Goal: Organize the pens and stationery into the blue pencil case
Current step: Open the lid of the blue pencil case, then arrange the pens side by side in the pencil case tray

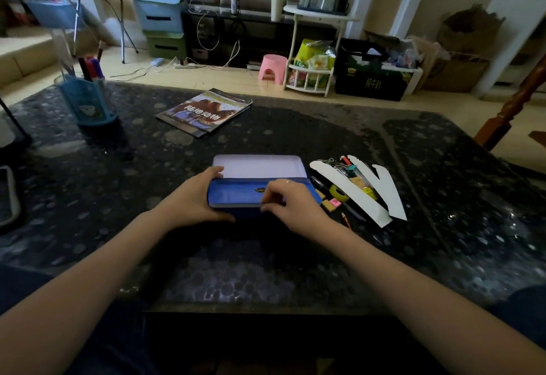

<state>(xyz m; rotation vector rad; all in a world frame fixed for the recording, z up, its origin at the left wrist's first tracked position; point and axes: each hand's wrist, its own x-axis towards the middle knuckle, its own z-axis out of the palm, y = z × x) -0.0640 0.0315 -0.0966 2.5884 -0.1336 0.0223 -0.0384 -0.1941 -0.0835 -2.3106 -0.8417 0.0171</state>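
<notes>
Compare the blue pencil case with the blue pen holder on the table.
The blue pencil case lies flat and low near the table's middle; the blue pen holder stands upright at the far left. Left hand and right hand hold the case; nothing touches the holder. The holder has pens in it. Both are blue.

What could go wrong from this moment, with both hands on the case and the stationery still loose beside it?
1. The blue pencil case is only part open between the left hand and right hand; the blue part could drop shut or slip.
2. The stationery pile lies close by the right hand, under white paper strips; a careless reach may scatter small erasers.
3. A pencil near the right wrist could get knocked aside.
</notes>
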